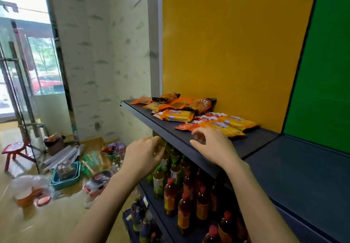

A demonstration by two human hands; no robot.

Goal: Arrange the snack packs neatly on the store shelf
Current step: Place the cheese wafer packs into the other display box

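Several orange, yellow and red snack packs (pixel 179 115) lie loosely scattered on the dark grey shelf (pixel 164 127), in front of a yellow back panel. My right hand (pixel 212 144) hovers over the shelf's front edge, fingers curled apart, just short of the nearest yellow pack (pixel 225 129). It holds nothing. My left hand (pixel 145 153) hangs in the air below and left of the shelf edge, fingers loosely bent and empty.
Below the shelf stand rows of drink bottles (pixel 181 191) with red and green caps. A green panel (pixel 322 72) backs the shelf section to the right. On the floor at left lie a teal basket (pixel 65 176), a red stool (pixel 16 150) and bags.
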